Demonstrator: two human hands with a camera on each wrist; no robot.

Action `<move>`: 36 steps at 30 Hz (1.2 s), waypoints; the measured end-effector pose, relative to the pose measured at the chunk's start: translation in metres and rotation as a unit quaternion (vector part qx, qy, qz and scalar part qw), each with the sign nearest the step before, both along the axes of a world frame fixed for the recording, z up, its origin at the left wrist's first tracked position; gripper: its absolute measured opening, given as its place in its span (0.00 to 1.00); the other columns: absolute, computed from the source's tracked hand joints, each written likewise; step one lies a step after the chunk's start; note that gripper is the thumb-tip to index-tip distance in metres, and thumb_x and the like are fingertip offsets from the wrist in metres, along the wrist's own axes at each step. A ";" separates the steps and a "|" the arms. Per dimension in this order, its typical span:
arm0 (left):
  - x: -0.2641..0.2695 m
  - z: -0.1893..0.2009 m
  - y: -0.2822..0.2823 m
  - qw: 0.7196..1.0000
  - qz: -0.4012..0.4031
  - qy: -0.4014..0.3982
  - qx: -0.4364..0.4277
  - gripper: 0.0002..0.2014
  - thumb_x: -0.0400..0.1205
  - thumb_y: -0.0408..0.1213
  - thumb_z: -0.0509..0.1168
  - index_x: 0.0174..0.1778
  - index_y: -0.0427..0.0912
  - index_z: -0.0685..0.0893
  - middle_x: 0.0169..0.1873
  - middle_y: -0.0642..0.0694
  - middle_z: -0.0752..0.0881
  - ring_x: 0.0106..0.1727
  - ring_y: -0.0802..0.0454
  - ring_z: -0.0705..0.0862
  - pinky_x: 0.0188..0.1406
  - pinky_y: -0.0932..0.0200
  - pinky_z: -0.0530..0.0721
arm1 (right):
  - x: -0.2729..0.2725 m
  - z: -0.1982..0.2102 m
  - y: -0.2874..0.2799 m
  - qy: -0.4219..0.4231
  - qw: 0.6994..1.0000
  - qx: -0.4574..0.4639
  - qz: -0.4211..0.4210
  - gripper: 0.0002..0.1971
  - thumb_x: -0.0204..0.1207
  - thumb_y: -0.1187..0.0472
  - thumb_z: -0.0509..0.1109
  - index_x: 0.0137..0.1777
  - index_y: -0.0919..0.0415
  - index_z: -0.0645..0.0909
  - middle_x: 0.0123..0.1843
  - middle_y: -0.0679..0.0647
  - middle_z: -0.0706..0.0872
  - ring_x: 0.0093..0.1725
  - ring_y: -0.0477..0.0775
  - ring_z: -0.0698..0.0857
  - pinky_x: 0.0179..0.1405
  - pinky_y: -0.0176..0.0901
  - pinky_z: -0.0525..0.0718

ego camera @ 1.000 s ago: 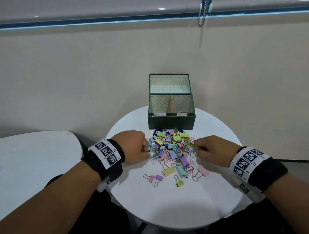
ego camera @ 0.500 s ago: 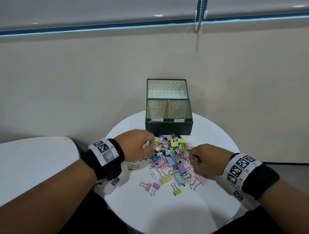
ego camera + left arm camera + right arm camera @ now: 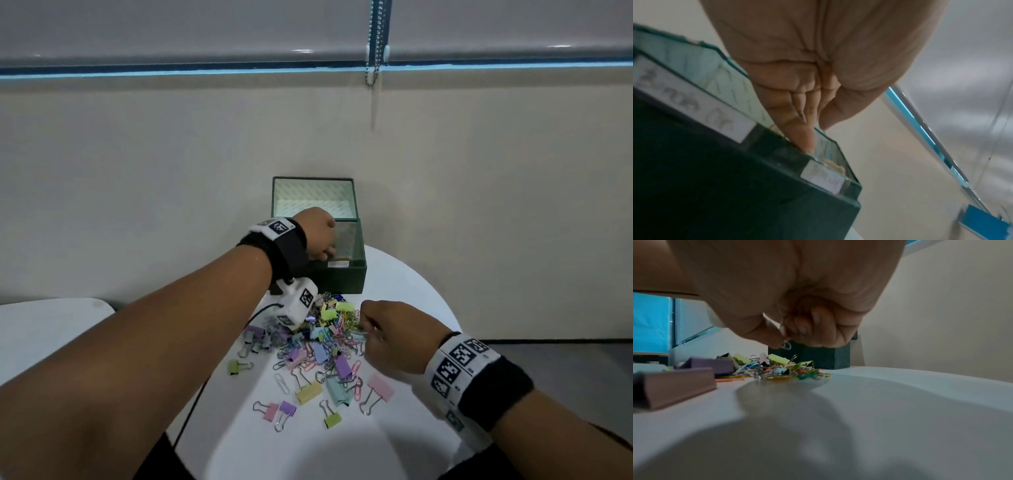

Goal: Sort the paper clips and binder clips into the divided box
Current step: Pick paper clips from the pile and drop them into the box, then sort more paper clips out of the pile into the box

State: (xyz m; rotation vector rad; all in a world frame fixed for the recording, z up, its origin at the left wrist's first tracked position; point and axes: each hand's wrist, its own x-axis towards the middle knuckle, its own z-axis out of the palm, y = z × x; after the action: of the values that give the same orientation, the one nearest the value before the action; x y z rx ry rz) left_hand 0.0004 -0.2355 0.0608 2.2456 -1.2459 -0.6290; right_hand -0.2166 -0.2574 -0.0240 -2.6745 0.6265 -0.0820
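The dark green divided box (image 3: 342, 281) stands at the table's far edge with its lid up. My left hand (image 3: 320, 236) hangs over its front section. In the left wrist view its fingers (image 3: 805, 139) point down inside the rim, near the divider between two white labels (image 3: 694, 100). No clip shows in them, and I cannot tell which compartment they are over. A pile of coloured paper clips and binder clips (image 3: 325, 339) lies in front of the box. My right hand (image 3: 368, 325) is curled at the pile's right edge, pinching a paper clip (image 3: 786, 345).
Loose binder clips (image 3: 308, 390) lie scattered toward me on the round white table (image 3: 404, 284). A second white table (image 3: 51, 329) sits to the left. The wall is close behind the box, and a bead chain (image 3: 375, 41) hangs from the blind above.
My left hand has lifted from the pile's left side and travelled forward over the box. My right hand stays at the pile's right edge, still curled.
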 end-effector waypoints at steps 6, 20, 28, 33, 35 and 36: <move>0.019 -0.003 0.067 0.986 -0.007 -0.121 -0.112 0.07 0.83 0.36 0.67 0.51 0.50 0.88 0.48 0.54 0.89 0.51 0.55 0.87 0.54 0.57 0.84 | 0.028 0.032 -0.020 -0.079 0.996 -0.030 0.001 0.08 0.78 0.60 0.64 0.39 0.50 0.70 0.38 0.47 0.80 0.38 0.52 0.80 0.37 0.46 0.81; -0.008 -0.055 0.171 0.958 -0.168 -0.220 0.078 0.07 0.79 0.48 0.67 0.41 0.52 0.89 0.33 0.57 0.87 0.34 0.58 0.84 0.42 0.53 0.88 | 0.099 0.059 -0.033 -0.061 0.987 -0.146 0.013 0.12 0.84 0.64 0.63 0.64 0.55 0.80 0.65 0.51 0.80 0.57 0.54 0.83 0.56 0.46 0.83; -0.017 -0.056 0.176 0.956 -0.185 -0.205 0.103 0.19 0.70 0.66 0.73 0.50 0.59 0.87 0.36 0.63 0.85 0.37 0.66 0.82 0.42 0.59 0.86 | 0.008 0.029 0.013 0.120 0.987 -0.058 0.088 0.22 0.73 0.33 0.64 0.34 0.52 0.76 0.29 0.46 0.81 0.31 0.47 0.80 0.40 0.51 0.86; -0.017 -0.061 0.171 0.952 -0.197 -0.212 0.099 0.15 0.73 0.60 0.74 0.49 0.58 0.87 0.39 0.62 0.85 0.40 0.62 0.83 0.42 0.61 0.84 | 0.017 0.016 0.031 0.154 0.984 -0.061 0.060 0.21 0.77 0.38 0.67 0.32 0.52 0.74 0.30 0.46 0.79 0.33 0.48 0.79 0.41 0.48 0.84; -0.016 -0.062 0.171 0.952 -0.204 -0.208 0.096 0.08 0.77 0.54 0.73 0.48 0.58 0.87 0.41 0.61 0.86 0.42 0.62 0.83 0.43 0.61 0.84 | 0.024 0.019 0.031 0.137 0.988 -0.046 0.056 0.16 0.78 0.46 0.69 0.33 0.54 0.76 0.31 0.46 0.81 0.35 0.50 0.80 0.44 0.49 0.85; -0.017 -0.061 0.171 0.951 -0.207 -0.206 0.097 0.05 0.78 0.51 0.71 0.47 0.57 0.88 0.41 0.61 0.86 0.42 0.61 0.83 0.44 0.61 0.84 | 0.027 0.022 0.028 0.123 0.991 -0.029 0.046 0.16 0.78 0.47 0.69 0.33 0.55 0.77 0.31 0.47 0.81 0.34 0.50 0.80 0.44 0.50 0.86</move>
State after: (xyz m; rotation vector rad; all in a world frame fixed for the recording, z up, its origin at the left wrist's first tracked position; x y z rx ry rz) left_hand -0.0162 -0.0645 -0.0001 2.3679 -1.9749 -0.4510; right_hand -0.1900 -0.2293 -0.0025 -2.7883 0.5806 0.2635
